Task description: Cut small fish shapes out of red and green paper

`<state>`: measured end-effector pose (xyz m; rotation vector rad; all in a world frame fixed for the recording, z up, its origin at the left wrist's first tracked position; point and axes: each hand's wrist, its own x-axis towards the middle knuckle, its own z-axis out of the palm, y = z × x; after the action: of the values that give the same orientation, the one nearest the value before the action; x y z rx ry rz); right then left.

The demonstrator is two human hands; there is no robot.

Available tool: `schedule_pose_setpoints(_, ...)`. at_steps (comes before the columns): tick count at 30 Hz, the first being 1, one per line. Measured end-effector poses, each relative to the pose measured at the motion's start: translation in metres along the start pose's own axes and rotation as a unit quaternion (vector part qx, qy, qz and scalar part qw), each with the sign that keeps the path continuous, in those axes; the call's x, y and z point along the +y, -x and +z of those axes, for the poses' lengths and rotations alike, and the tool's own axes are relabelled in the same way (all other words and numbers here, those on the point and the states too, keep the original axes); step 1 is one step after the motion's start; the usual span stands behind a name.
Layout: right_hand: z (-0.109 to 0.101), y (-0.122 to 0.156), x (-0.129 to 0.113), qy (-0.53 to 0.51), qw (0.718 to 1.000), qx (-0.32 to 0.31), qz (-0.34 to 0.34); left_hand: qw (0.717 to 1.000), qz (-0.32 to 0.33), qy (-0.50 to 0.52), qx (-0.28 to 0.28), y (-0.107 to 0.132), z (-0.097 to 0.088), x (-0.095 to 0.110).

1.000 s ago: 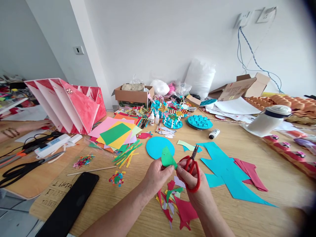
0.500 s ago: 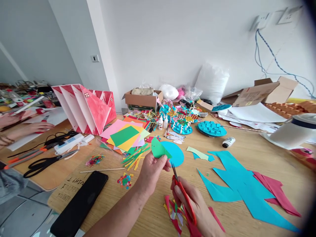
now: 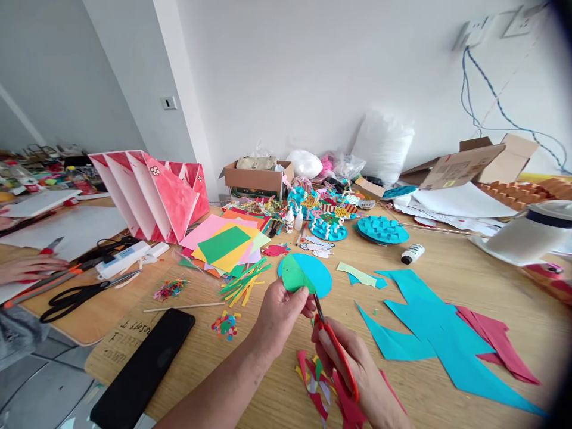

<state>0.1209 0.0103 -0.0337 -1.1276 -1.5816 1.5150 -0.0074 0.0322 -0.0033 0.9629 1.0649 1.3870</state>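
My left hand (image 3: pixel 282 313) pinches a piece of green paper (image 3: pixel 295 274) with a rounded outer edge between thumb and fingers. Red-handled scissors (image 3: pixel 342 357) are gripped in my right hand (image 3: pixel 351 351), their blades pointing up at the paper's lower right corner. Whether the blades touch the paper I cannot tell for sure. Behind the green paper a blue paper disc (image 3: pixel 319 271) lies on the table, partly covered from view. Red, green, yellow and purple paper scraps (image 3: pixel 313 384) lie below my right hand.
Blue paper offcuts (image 3: pixel 447 333) and red offcuts (image 3: pixel 500 342) lie to the right. A phone (image 3: pixel 145 363), stacked coloured paper (image 3: pixel 226 244), paper strips (image 3: pixel 245 280) and black scissors (image 3: pixel 80 295) lie leftward. Glue bottles (image 3: pixel 290 220) stand behind. Another person's hand (image 3: pixel 33 268) is at far left.
The green paper has turned and shifted slightly right and down in my left hand, and the scissor blades are now at its corner. The other person's hand has moved left.
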Motion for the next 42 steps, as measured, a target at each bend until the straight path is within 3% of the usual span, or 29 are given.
schedule_pose_setpoints(19,-0.002,0.0,0.0,-0.016,1.0,0.014,-0.002,1.0,-0.005,-0.014,-0.009,0.003,0.005,0.0)
schedule_pose_setpoints(42,-0.003,-0.002,0.007,0.04,0.999,0.023,0.0,1.0,-0.012,0.006,-0.027,0.0,0.0,-0.003)
